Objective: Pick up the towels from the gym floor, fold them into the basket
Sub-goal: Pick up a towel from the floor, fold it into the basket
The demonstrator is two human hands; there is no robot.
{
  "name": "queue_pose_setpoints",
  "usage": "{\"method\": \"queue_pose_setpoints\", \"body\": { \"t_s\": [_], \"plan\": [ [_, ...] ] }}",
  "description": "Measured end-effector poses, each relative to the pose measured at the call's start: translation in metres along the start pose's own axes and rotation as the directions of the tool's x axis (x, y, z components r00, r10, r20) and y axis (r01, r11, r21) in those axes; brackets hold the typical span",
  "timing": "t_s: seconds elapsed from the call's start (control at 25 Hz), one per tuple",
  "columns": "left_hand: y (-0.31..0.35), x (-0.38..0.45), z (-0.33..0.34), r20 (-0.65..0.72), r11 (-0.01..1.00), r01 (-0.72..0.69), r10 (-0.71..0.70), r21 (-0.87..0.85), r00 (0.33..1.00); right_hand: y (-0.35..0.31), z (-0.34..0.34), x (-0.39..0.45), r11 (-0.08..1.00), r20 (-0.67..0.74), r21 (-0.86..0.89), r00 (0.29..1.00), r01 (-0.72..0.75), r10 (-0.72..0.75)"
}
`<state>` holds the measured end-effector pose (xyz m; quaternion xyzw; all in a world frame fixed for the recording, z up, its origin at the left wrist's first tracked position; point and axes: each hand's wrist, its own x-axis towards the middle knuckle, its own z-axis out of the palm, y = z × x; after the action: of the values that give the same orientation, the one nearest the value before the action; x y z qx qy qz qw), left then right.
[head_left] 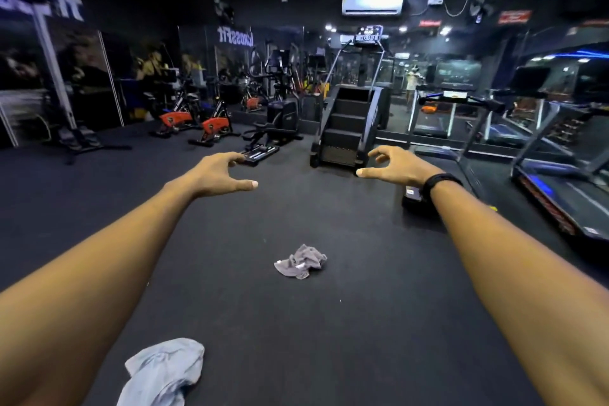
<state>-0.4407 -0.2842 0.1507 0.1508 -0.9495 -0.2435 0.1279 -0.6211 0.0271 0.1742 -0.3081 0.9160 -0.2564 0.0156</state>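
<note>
Both arms extend forward at full reach above the dark floor. The left hand and right hand face each other, fingers loosely curved and spread, holding nothing. A crumpled grey towel lies on the floor between the forearms; a pale blue towel lies nearer, beside the left forearm. Mirrored wall lettering reads "CROSSFIT" reversed.

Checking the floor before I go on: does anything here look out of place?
Yes. Two towels lie crumpled on the black floor: a grey towel mid-floor and a pale blue towel nearer, at lower left. Both hands, left and right, are held out empty. No basket is in view.
</note>
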Motion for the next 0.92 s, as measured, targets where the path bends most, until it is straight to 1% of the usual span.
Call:
{"method": "queue_pose_setpoints", "body": {
  "t_s": [0.28,0.4,0.56,0.68,0.92],
  "plan": [
    [0.020,0.177,0.012,-0.030,0.999,0.018,-0.019,-0.043,0.999,0.053,-0.050,0.173,1.000,-0.007,0.009,1.000,0.014,-0.014],
    [0.014,0.244,0.018,-0.027,0.998,0.037,-0.038,-0.045,0.999,0.067,-0.054,0.242,1.000,0.002,0.023,1.000,0.010,-0.010],
    [-0.010,0.323,0.032,-0.022,0.997,0.059,-0.060,-0.050,0.998,0.085,-0.038,0.323,0.999,0.010,0.031,1.000,0.012,-0.012],
    [-0.038,0.389,0.047,-0.019,0.997,0.056,-0.057,-0.055,0.998,0.097,-0.014,0.392,1.000,0.023,0.016,1.000,0.020,-0.020],
    [-0.107,0.545,0.064,0.024,0.997,0.038,-0.036,-0.061,0.999,0.105,0.037,0.549,1.000,0.058,0.019,0.998,-0.018,0.017]
  ]
}}
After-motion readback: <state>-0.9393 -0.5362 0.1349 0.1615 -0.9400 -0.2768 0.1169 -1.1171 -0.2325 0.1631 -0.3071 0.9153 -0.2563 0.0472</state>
